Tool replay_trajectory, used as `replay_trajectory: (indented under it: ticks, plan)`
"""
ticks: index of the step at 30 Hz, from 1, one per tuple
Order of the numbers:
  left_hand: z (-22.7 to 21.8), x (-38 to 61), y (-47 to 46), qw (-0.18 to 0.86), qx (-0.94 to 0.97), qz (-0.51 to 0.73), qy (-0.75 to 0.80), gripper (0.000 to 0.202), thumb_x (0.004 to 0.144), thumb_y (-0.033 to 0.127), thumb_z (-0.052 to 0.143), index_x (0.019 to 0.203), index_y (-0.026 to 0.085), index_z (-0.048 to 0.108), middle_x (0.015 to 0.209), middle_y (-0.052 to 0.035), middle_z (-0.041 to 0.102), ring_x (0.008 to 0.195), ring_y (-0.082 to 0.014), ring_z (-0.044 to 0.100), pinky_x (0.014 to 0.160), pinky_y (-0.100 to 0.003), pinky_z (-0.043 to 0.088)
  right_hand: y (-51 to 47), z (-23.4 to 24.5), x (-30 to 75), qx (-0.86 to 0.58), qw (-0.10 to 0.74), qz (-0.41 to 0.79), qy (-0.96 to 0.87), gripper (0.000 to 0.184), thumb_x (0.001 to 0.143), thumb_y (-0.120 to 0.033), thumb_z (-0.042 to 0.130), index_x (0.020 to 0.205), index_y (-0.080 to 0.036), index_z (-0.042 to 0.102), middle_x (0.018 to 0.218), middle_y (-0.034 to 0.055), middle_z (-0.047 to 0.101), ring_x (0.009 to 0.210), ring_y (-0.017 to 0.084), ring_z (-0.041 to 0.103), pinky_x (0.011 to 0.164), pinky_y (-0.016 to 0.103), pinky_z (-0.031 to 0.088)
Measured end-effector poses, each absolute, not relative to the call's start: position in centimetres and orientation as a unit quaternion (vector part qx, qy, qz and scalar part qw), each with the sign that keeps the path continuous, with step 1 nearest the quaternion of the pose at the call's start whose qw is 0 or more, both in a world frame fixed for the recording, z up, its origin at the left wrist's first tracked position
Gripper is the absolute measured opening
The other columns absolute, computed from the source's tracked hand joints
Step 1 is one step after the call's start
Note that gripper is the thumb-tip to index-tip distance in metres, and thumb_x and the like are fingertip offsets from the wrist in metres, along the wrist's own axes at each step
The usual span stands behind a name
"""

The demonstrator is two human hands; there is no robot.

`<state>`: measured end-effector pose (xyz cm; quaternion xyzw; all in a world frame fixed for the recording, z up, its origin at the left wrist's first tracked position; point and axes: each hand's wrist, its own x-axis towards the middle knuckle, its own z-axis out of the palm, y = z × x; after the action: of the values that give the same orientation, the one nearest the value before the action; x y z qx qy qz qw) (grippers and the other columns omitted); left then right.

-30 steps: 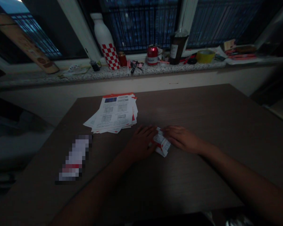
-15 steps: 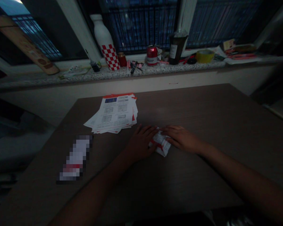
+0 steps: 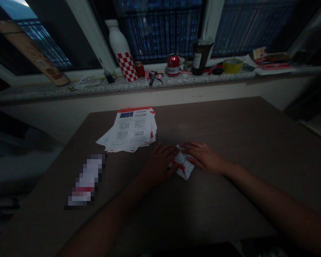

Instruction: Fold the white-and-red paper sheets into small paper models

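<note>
Dim light, dark wood table. Small folded paper, white with red print, lies flat on the table around the middle, somewhat nearer the near edge than the far one. Left hand rests palm down just left of it, fingers stretched out and lying low, tips touching the paper's left edge; not curled around anything. Right hand comes in from the right side, also palm down, fingers extended flat over the paper's far right part and pressing on it; no pinch visible. The paper sits between the two hands, its near corner sticking out uncovered toward the near edge; part of it is hidden under the right fingers. Fingertips of both hands nearly meet above the paper's far edge. Stack of printed leaflets, loosely fanned, lies toward the far left corner, just beyond the left hand and apart from it. On the stone windowsill past the far edge: white bottle with red check pattern, red can, dark cup, yellow tape roll.
</note>
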<state>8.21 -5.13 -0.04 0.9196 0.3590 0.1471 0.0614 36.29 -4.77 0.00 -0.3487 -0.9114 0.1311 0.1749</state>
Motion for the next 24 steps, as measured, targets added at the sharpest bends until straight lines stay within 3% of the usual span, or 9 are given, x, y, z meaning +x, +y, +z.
replay_trajectory:
  ticks: [8, 14, 19, 24]
  plan:
    - [-0.1, 8.1, -5.2, 0.091, 0.915, 0.144, 0.366, 0.052, 0.107, 0.043, 0.057, 0.154, 0.023, 0.056, 0.159, -0.008, 0.058, 0.15, -0.0268, 0.051, 0.135, -0.058, 0.015, -4.7, -0.3, 36.0, -0.362, 0.185, 0.155, -0.901, 0.044, 0.11, -0.039, 0.053, 0.153, -0.032, 0.056, 0.162, 0.0067, 0.056, 0.15, 0.031, 0.05, 0.119, 0.059, 0.043]
    - [0.3, 7.5, -5.2, 0.087, 0.928, 0.115, 0.345, 0.052, 0.111, 0.044, 0.049, 0.157, 0.022, 0.053, 0.165, -0.0076, 0.051, 0.16, -0.0258, 0.037, 0.136, -0.056, 0.013, -4.5, -0.4, 36.2, -0.359, 0.193, 0.173, -0.897, 0.041, 0.112, -0.038, 0.049, 0.151, -0.031, 0.059, 0.162, 0.0069, 0.056, 0.152, 0.03, 0.048, 0.122, 0.058, 0.04]
    - [0.5, 7.4, -5.1, 0.069, 0.926, 0.099, 0.357, 0.055, 0.11, 0.044, 0.05, 0.16, 0.02, 0.048, 0.169, -0.0086, 0.045, 0.162, -0.0282, 0.031, 0.135, -0.059, 0.017, -4.5, -0.2, 36.6, -0.352, 0.21, 0.165, -0.897, 0.044, 0.111, -0.039, 0.051, 0.153, -0.03, 0.058, 0.165, 0.0103, 0.053, 0.15, 0.031, 0.051, 0.121, 0.058, 0.042]
    - [0.4, 7.4, -4.7, 0.056, 0.922, 0.122, 0.362, 0.052, 0.108, 0.037, 0.056, 0.157, 0.017, 0.051, 0.17, -0.0118, 0.043, 0.161, -0.0285, 0.034, 0.134, -0.056, 0.023, -5.0, 0.6, 36.9, -0.309, 0.228, 0.172, -0.907, 0.044, 0.108, -0.039, 0.06, 0.15, -0.029, 0.06, 0.153, 0.0109, 0.063, 0.146, 0.029, 0.055, 0.12, 0.054, 0.045]
